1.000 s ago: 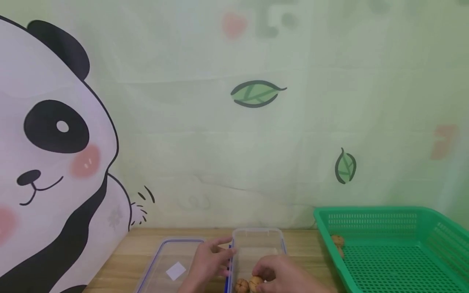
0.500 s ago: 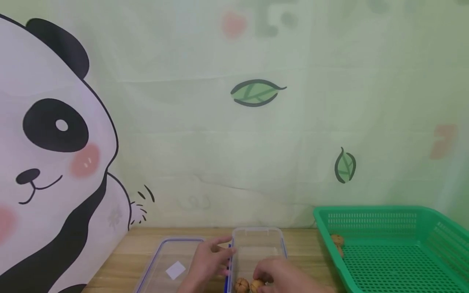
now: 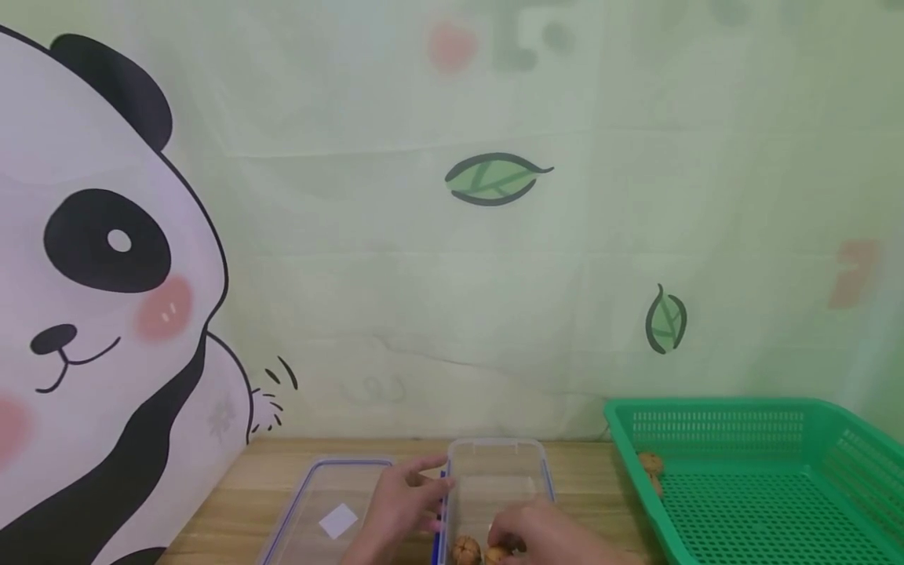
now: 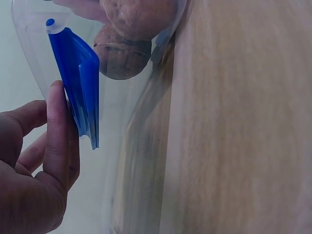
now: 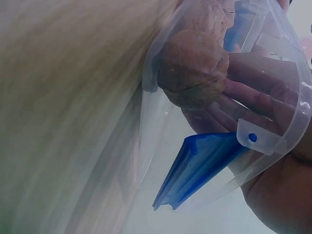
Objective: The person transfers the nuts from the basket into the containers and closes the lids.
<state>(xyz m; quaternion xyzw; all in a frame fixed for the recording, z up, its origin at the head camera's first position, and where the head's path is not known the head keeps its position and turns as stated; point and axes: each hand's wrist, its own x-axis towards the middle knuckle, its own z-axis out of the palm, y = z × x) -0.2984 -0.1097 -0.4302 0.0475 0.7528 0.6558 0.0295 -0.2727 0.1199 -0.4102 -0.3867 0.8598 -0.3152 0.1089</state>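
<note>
Counter [image 3: 586,479]: carrying what I am watching remotely. Green basket [image 3: 713,404]: standing at right, holding walnuts [image 3: 650,461] along its left wall. Clear box [image 3: 494,467]: long axis running front to back. Lid [image 3: 339,486]: lying flat at left. Left hand [image 3: 401,502]: resting loosely extended fingers against the box's left side, grasping nothing. Right hand [image 3: 547,527], nearer: curling over the held walnut [image 3: 497,555], just right of a second walnut [image 3: 466,549], inside the box.
</note>
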